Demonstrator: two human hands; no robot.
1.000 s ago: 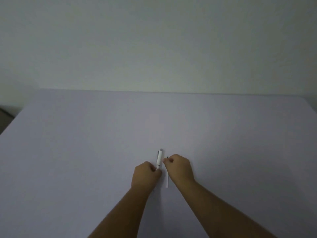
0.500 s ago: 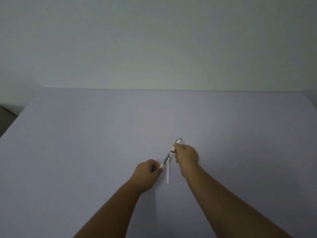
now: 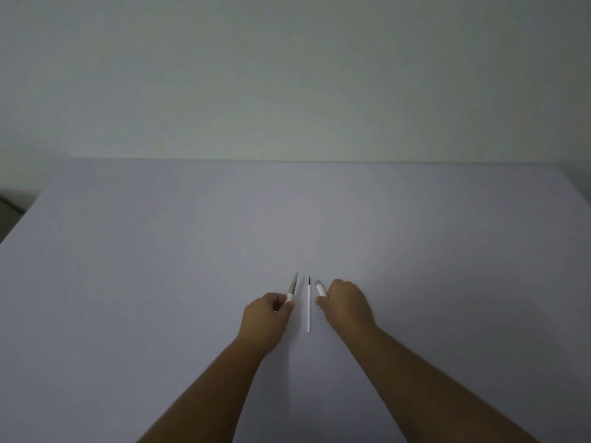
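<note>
A thin white pen refill (image 3: 309, 308) with a dark tip lies on the pale lilac table (image 3: 160, 282), pointing away from me. Left of it, my left hand (image 3: 267, 318) grips a pen front piece (image 3: 292, 287), white at the grip with a grey pointed cone sticking out forward. To the refill's right, my right hand (image 3: 347, 303) holds a white pen barrel (image 3: 320, 288) whose grey end pokes out past the fingers. Most of the barrel is hidden inside the fist. Both hands sit low over the table, one on each side of the refill.
The table's far edge (image 3: 294, 161) meets a plain pale wall. Its left edge (image 3: 19, 219) slants toward me, with a dark floor strip beyond. The right edge (image 3: 572, 187) shows at the far right.
The pen was in one piece between both hands, then came apart. The hands have since drawn sideways and down, each with its piece, and the refill lies between them.
</note>
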